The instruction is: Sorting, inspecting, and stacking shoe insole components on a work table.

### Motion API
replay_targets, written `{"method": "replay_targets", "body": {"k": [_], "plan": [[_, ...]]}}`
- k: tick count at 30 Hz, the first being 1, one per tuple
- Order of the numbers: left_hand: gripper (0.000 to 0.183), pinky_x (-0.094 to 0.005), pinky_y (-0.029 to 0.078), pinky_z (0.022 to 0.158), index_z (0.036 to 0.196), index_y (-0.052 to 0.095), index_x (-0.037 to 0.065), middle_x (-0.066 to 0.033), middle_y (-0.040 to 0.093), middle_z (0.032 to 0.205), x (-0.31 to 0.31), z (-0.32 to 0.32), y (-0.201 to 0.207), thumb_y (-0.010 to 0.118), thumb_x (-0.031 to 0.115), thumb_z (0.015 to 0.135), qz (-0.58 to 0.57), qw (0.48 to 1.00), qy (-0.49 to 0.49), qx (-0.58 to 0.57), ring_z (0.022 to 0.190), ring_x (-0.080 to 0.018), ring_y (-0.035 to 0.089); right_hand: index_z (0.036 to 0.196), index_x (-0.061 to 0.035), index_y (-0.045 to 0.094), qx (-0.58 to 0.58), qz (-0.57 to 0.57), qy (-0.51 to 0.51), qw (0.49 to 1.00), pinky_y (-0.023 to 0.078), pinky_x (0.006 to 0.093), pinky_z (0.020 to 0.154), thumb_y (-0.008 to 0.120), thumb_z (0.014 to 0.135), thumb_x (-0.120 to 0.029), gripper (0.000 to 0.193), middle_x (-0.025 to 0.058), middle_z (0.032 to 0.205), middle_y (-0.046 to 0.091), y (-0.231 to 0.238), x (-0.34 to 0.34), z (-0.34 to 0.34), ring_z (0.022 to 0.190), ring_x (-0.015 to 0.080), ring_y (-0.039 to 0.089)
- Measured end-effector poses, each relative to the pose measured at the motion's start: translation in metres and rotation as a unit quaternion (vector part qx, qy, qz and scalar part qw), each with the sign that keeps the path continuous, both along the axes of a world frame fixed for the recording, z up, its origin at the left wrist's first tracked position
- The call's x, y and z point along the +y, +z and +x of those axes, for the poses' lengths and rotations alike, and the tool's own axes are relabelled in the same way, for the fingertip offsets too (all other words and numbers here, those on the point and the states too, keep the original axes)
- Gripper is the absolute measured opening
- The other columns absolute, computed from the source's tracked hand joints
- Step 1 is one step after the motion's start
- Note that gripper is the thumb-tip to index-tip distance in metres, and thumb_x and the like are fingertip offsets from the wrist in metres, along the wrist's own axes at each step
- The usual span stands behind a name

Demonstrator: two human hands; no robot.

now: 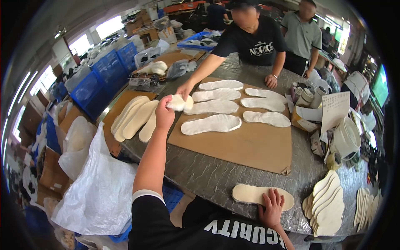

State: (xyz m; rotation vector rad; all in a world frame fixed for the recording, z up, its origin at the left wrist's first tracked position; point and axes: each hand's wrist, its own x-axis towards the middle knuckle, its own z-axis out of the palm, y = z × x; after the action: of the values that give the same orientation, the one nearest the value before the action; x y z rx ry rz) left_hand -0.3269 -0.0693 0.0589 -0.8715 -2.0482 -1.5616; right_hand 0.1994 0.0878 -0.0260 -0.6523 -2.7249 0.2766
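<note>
My left hand [165, 111] reaches far over the table and pinches the end of a white fleecy insole [178, 103]. A co-worker's hand [184, 89] is at the same insole from the far side. Close to the near table edge, my right hand [272, 207] lies with fingers spread on a beige insole [250, 193]. Several white fleecy insoles [211, 124] are laid out on a brown cardboard sheet [233, 148] in the middle. Left of it, beige insoles [135, 121] overlap on another cardboard piece [112, 143].
A fanned stack of beige insoles [327, 204] stands right of my right hand, with more insoles [366, 208] beyond. Tubs, a white bucket [346, 135] and a paper sheet [334, 110] crowd the right side. Blue crates [98, 81] and a white plastic bag [98, 191] are at left.
</note>
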Motion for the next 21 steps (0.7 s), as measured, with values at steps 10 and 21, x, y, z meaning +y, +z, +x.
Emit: {"method": "replay_targets", "body": {"k": [10, 21], "plan": [[0.037, -0.0372, 0.047, 0.098, 0.121, 0.055, -0.004, -0.0207, 0.053, 0.133, 0.014, 0.053, -0.008, 0.049, -0.011, 0.086, -0.028, 0.999, -0.005, 0.035, 0.118, -0.0286, 0.058, 0.122, -0.0124, 0.059, 0.006, -0.018, -0.011, 1.0, 0.021, 0.0599, 0.111, 0.072, 0.074, -0.025, 0.051, 0.015, 0.139, 0.049, 0.005, -0.011, 0.003, 0.134, 0.0372, 0.039], [0.085, -0.0471, 0.028, 0.113, 0.132, 0.048, 0.001, -0.0176, 0.039, 0.148, 0.036, 0.295, -0.03, 0.083, 0.036, 0.064, -0.471, 0.809, -0.344, 0.073, 0.136, -0.0368, 0.034, 0.14, -0.015, 0.045, 0.015, -0.051, -0.128, 0.99, 0.014, 0.0596, 0.114, 0.08, 0.063, -0.049, 0.091, 0.0176, 0.152, 0.031, 0.022, 0.024, 0.036, 0.141, 0.0359, 0.029]]}}
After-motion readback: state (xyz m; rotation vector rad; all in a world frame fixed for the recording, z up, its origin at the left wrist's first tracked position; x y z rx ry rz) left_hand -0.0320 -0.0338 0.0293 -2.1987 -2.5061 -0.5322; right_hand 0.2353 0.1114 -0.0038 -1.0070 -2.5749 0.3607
